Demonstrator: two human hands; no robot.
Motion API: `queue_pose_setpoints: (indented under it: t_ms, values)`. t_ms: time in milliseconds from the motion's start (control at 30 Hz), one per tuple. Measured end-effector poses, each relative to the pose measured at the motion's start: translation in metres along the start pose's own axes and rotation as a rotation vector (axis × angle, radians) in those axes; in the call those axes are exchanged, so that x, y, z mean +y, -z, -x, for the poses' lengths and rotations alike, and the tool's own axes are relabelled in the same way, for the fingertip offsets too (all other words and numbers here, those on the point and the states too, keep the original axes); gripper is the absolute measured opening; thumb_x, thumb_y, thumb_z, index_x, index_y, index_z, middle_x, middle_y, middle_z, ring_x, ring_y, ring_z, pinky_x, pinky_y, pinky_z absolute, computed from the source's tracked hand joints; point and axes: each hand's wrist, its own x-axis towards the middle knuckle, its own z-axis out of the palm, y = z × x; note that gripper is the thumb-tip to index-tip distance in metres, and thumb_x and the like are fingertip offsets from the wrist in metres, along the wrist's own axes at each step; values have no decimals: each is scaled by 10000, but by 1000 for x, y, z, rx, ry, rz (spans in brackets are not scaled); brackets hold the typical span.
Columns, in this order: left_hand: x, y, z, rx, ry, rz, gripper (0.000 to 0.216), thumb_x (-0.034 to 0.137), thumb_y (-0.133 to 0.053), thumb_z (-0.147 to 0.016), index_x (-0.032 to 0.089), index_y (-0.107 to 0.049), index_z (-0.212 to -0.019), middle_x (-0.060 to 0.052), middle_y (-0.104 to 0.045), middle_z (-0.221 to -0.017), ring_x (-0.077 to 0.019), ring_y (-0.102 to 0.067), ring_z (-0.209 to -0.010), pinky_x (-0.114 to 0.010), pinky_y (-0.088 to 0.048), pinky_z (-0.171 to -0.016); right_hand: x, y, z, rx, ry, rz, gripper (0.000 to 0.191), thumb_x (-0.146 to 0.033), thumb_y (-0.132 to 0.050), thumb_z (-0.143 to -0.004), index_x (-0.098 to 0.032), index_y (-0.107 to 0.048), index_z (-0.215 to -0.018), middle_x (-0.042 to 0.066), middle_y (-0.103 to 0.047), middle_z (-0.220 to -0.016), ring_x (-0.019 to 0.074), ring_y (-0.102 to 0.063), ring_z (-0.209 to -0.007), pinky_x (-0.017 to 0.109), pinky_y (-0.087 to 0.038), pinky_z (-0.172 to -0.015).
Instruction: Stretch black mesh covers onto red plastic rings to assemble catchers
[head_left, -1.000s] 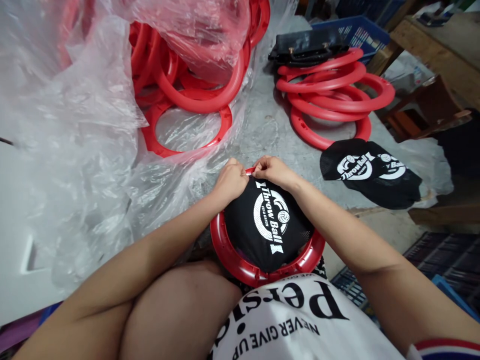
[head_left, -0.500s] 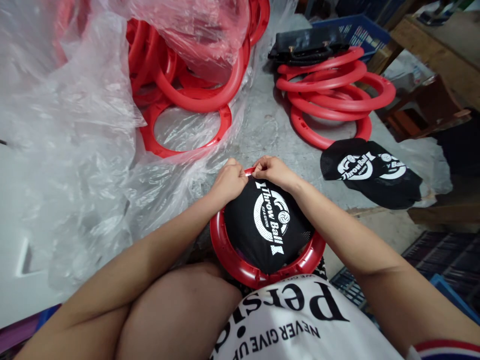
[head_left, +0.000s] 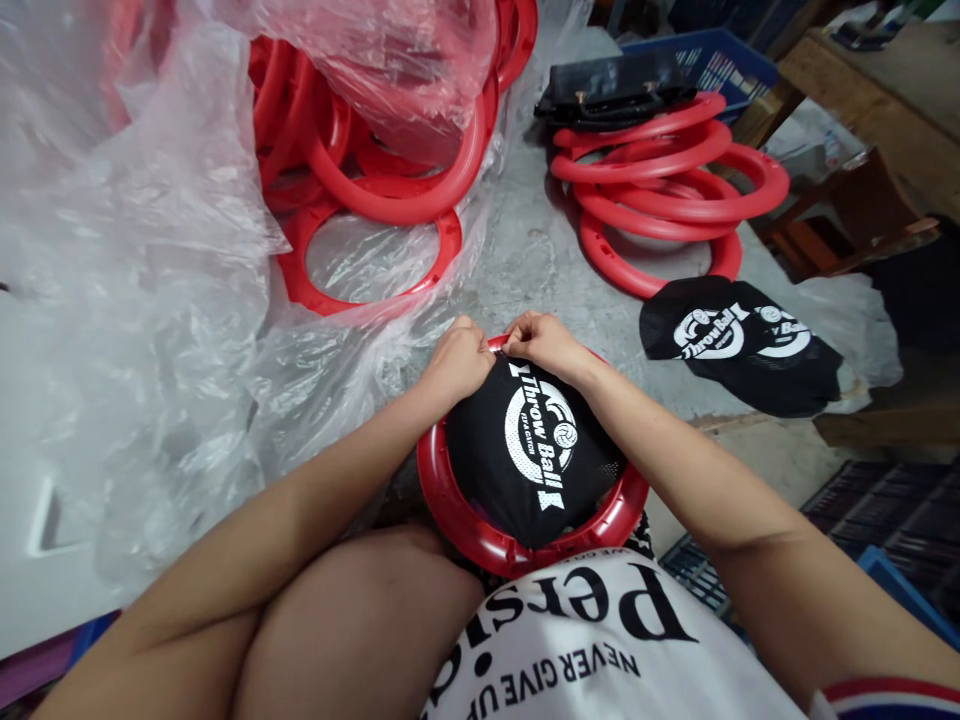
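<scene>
A red plastic ring rests on my lap against my shirt. Across its opening lies a black mesh fabric disc printed "Throw Ball" in white. At the far rim, my left hand is closed, its fingers pinching the fabric's edge against the ring. Beside it, my right hand pinches the same edge, thumb and fingers pressed together. A short piece of red rim shows between the two hands. My fingers hide how the fabric meets the rim there.
More red rings lie under clear plastic sheeting at the left. Several others are stacked at the right by a black bag and a blue crate. Printed black fabric discs lie at the table edge.
Almost nothing differs. Both hands keep their pinch at the far rim, and the fabric and ring have shifted very slightly to the left in view.
</scene>
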Motion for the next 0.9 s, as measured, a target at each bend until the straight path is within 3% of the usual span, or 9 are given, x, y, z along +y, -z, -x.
queue_pose_setpoints:
  t_ms: [367, 567, 767, 900]
  values:
    - [-1, 5, -5, -39, -14, -19, 169, 108, -529, -826, 180, -577, -681, -77, -620, -973, -203, -608, -890, -323, -492, -854, -1, -1, -1, -1, -40, 2, 58, -187, -708, -698, -178, -660, -666, 9, -696, -773, 151, -618, -744, 264, -480, -731]
    - [-9, 1, 2, -28, -84, 127, 159, 181, -590, -838, 190, -566, -681, -47, -580, -954, -184, -587, -868, -323, -499, -852, -4, 1, 1, 11, -35, 37, 113, -203, -688, -733, -175, -644, -633, 0, -691, -716, 128, -590, -678, 237, -429, -654]
    - [-11, -2, 12, -1, -167, 186, 152, 205, -739, -753, 192, -590, -780, -42, -552, -1065, -205, -590, -1003, -353, -490, -963, 1, 5, 5, 26, -30, 22, 134, -192, -663, -734, -177, -617, -610, -12, -668, -656, 119, -573, -629, 239, -413, -633]
    - [-7, -6, 16, -15, -231, 157, 153, 178, -737, -744, 189, -605, -818, -54, -539, -1133, -232, -578, -1085, -374, -481, -1000, 11, 9, 15, 80, -14, 10, 130, -193, -659, -742, -181, -610, -623, -22, -651, -667, 117, -567, -641, 238, -418, -649]
